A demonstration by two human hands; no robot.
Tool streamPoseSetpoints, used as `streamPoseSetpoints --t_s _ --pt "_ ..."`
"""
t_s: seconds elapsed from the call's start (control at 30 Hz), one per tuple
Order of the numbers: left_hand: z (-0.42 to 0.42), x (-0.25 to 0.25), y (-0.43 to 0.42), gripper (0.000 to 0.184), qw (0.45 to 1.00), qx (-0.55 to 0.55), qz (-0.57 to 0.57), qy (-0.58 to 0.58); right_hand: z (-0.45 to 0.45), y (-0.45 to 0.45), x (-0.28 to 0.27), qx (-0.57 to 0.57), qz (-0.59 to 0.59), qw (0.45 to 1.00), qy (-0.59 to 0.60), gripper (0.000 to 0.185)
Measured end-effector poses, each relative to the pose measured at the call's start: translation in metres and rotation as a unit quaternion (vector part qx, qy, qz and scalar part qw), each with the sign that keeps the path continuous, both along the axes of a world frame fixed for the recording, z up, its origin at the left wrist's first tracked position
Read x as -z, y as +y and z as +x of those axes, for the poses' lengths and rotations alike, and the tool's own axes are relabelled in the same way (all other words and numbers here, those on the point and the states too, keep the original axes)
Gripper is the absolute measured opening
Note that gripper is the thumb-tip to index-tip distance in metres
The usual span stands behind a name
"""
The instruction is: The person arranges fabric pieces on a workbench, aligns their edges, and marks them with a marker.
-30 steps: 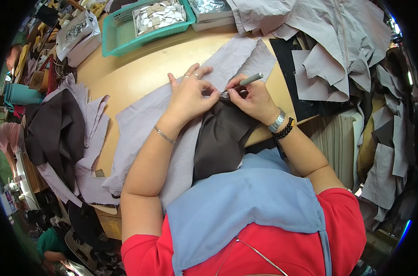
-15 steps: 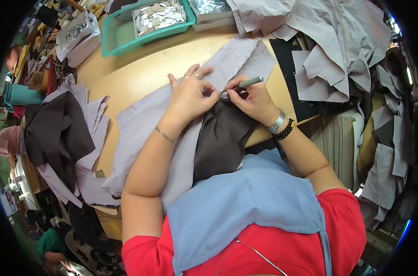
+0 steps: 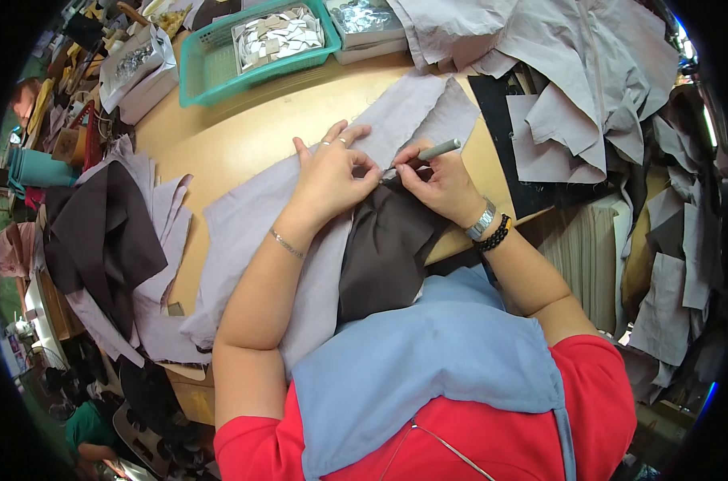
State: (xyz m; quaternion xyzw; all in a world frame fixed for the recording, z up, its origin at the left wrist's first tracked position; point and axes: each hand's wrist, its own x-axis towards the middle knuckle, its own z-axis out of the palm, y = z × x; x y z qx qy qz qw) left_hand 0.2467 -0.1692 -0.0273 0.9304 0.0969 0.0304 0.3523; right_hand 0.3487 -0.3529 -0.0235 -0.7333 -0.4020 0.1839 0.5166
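Observation:
My left hand [image 3: 336, 172] pinches the top edge of a dark brown fabric piece [image 3: 388, 248] between thumb and index finger, its other fingers spread over light grey-lilac fabric [image 3: 268, 200]. Close beside it, my right hand [image 3: 440, 180] pinches the same edge with thumb and index finger. A grey pen [image 3: 440, 149] is also held in my right hand, pointing up to the right. A small light bit shows between the two sets of fingertips; its detail is too small to tell. The brown piece hangs toward my blue apron [image 3: 428, 345].
A green basket [image 3: 211, 94] holding a box of white pieces [image 3: 277, 36] stands at the back of the wooden table [image 3: 195, 132]. Brown fabric [image 3: 103, 232] lies at the left, grey fabric [image 3: 556, 48] at the back right. Co-workers [image 3: 91, 433] are at the far left.
The view has shifted slightly. Both hands stay at the brown fabric's edge, with the fingertips slightly farther apart and a little more of the light bit showing.

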Motion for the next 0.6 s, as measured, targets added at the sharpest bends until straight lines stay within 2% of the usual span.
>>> streamPoseSetpoints --t_s 0.33,0.43,0.6 --pt "0.0000 0.0031 -0.0049 0.017 1.000 -0.017 0.003 -0.026 0.0000 -0.0015 0.0035 -0.016 0.007 1.000 -0.024 0.009" --pt "-0.0002 0.0018 -0.0056 0.017 0.999 -0.021 0.005 -0.026 -0.0022 -0.0006 0.0007 -0.004 0.014 1.000 0.002 0.009" --pt "0.0004 0.0034 -0.0068 0.015 0.999 -0.026 0.008 -0.033 -0.0017 0.0019 0.0050 -0.005 0.019 0.999 -0.037 0.009"
